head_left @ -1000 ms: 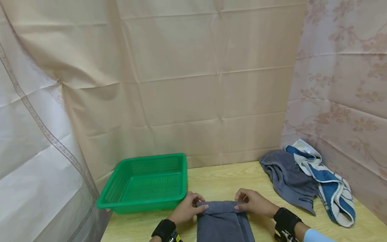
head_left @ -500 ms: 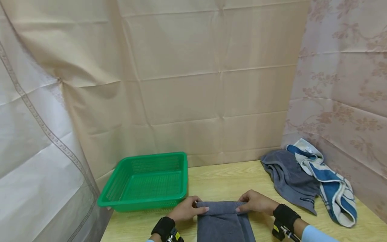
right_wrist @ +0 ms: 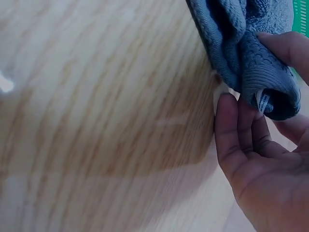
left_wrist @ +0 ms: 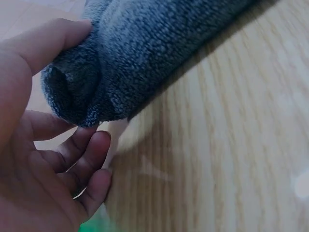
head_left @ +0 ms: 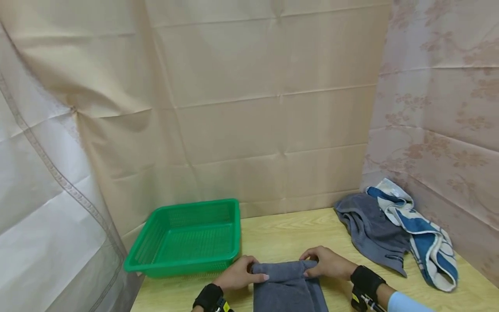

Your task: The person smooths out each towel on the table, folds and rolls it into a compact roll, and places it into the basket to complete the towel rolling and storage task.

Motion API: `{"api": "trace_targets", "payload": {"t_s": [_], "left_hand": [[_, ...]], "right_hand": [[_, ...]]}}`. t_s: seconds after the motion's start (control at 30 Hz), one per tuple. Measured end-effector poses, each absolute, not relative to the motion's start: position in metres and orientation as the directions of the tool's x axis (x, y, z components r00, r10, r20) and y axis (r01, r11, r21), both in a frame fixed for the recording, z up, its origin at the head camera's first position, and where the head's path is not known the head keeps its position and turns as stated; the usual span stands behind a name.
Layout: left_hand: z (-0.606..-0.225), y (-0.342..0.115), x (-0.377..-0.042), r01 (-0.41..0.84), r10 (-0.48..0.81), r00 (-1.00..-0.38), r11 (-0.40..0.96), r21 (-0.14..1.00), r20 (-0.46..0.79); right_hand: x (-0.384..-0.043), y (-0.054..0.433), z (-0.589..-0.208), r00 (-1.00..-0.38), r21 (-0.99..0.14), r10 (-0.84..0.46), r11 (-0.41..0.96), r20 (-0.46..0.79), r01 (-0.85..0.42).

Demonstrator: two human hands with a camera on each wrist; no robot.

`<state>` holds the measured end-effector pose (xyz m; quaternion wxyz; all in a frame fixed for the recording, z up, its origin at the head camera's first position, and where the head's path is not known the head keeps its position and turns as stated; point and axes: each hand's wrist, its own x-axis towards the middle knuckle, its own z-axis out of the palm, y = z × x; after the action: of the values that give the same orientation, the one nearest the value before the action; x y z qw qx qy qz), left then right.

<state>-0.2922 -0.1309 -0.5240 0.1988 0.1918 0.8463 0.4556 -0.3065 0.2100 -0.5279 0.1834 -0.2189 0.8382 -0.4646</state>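
A dark grey towel (head_left: 286,292) lies on the table at the front, its far end rolled over into a thick band. My left hand (head_left: 238,274) grips the left end of that roll, thumb on top and fingers beneath, as the left wrist view shows on the towel (left_wrist: 140,53). At the roll's right end my right hand (head_left: 327,262) pinches it the same way. In the right wrist view a small white label (right_wrist: 263,102) shows inside the rolled end. The towel's near part is cut off by the head view's lower edge.
A green plastic basket (head_left: 181,265) stands to the left, close to my left hand. At the right, another grey towel (head_left: 374,229) and a blue and white towel (head_left: 429,240) lie crumpled together by the patterned cloth wall. The wooden table (head_left: 284,234) meets a beige curtain behind.
The rolled band at the towel's far end looks thicker and sits slightly nearer to me. Both hands keep hold of its ends; the basket and other towels stay put.
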Motion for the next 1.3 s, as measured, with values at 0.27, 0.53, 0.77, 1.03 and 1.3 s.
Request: {"api": "trace_targets", "payload": {"t_s": [0.27,0.53,0.77,1.03,1.3], "left_hand": [[-0.526,-0.13,-0.293,0.126,0.503,-0.852,0.464,0.877,-0.144],[-0.529,-0.124,-0.294,0.23,0.463,-0.885,0.52,0.822,-0.045],[-0.529,-0.12,-0.294,0.293,0.463,-0.886,0.498,0.816,0.036],[-0.53,-0.116,-0.299,0.355,0.466,-0.878,0.488,0.798,0.106],[-0.537,-0.119,-0.303,0.445,0.495,-0.845,0.439,0.78,0.204]], "right_hand": [[-0.313,0.209,-0.534,-0.809,-0.883,-0.585,0.41,-0.065,-0.226],[-0.319,0.213,-0.536,-0.811,-0.882,-0.586,0.387,-0.011,-0.268],[-0.32,0.208,-0.537,-0.803,-0.85,-0.589,0.373,0.093,-0.372],[-0.323,0.2,-0.536,-0.818,-0.807,-0.56,0.419,0.13,-0.416],[-0.324,0.198,-0.541,-0.782,-0.762,-0.585,0.4,0.216,-0.509]]}}
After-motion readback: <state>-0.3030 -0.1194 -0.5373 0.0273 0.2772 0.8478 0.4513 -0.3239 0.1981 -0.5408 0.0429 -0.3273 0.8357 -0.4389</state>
